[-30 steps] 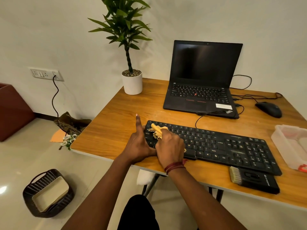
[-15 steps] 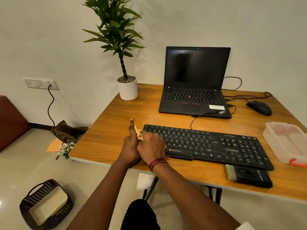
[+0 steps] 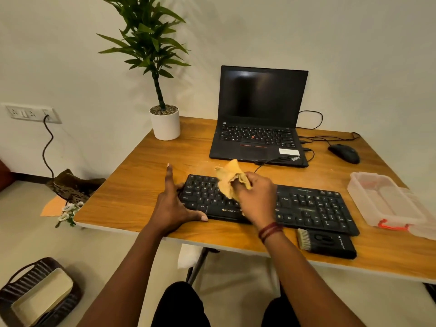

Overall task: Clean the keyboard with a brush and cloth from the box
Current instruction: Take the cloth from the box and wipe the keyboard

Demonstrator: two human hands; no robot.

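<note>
The right hand (image 3: pixel 256 199) has its fingers (image 3: pixel 240 185) closed around a crumpled yellow cloth (image 3: pixel 230 179), which it holds bunched over the left half of a black keyboard (image 3: pixel 306 206). Part of the cloth sticks up above the hand; whether its lower edge touches the keys cannot be told. A red thread band circles the right wrist.

The left hand (image 3: pixel 173 208) braces the keyboard's left end with its fingers spread and gripping nothing, thumb along the near edge and forefinger pointing away along the wooden worktop (image 3: pixel 132 192).

The keyboard lies across the middle of the worktop. Just in front of its right end lies a black brush (image 3: pixel 326 243), pale bristles pointing left. To the right stands a clear plastic box (image 3: pixel 387 201) with a red clasp. Behind the keyboard sits an open laptop (image 3: pixel 259 114) with a dark screen, a black mouse (image 3: pixel 344 153) to its right and a potted plant (image 3: pixel 165 121) to its left.
</note>
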